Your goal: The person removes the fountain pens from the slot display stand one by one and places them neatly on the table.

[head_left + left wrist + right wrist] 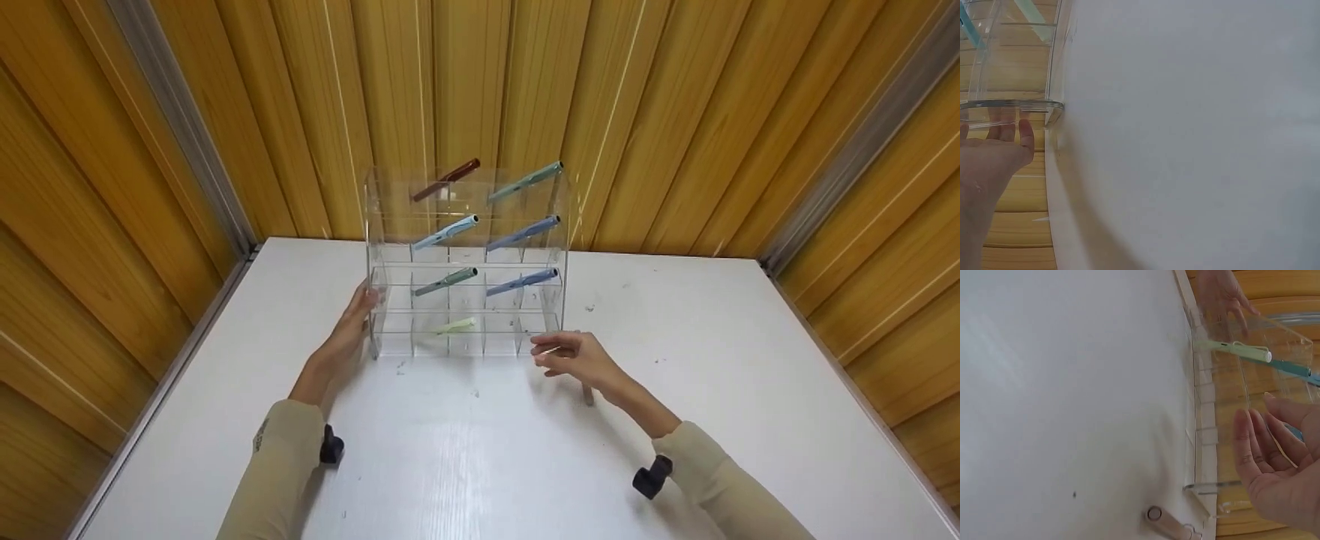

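Note:
A clear acrylic pen rack (466, 345) stands upright on the table, with several pens slanting out of its tiers. In its lowest tier sits a pale green pen (1252, 352), toward the left in the head view. My left hand (351, 326) steadies the rack's left side panel (1010, 103), its extended fingers against the outside. At the lower right front, my right hand (585, 360) hovers with loosely bent fingers and holds nothing. Under that hand, a pinkish pen (1171, 524) lies on the table beside the rack's right side, partly hidden in the head view.
Higher tiers hold a dark red pen (447, 180), a teal pen (526, 182), a light blue pen (446, 232), a dark green pen (447, 281) and blue ones. The white table (450, 465) meets yellow wood-look walls (465, 90) behind the rack.

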`<control>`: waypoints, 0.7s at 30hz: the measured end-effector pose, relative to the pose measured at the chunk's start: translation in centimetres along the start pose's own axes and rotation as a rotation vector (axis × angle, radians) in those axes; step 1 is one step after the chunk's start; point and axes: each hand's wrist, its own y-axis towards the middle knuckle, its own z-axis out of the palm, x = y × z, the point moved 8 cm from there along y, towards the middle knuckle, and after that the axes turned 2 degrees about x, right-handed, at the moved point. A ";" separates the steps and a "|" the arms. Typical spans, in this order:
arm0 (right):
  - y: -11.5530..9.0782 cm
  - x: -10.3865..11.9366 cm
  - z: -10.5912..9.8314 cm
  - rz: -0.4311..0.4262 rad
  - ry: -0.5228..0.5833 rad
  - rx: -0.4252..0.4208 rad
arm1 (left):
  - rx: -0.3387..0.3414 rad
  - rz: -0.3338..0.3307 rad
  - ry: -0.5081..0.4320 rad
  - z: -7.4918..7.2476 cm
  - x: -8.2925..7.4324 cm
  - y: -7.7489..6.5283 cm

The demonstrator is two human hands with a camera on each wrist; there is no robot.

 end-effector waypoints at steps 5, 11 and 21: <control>1.8 1.2 2.3 -0.063 0.094 -0.030 | 0.010 0.010 0.027 0.1 0.0 0.1; 4.2 2.2 4.9 -0.112 0.205 -0.038 | 0.012 -0.005 -0.039 0.1 0.2 0.1; 7.1 3.0 8.8 -0.121 0.274 0.031 | 0.009 -0.013 -0.039 0.0 0.3 0.1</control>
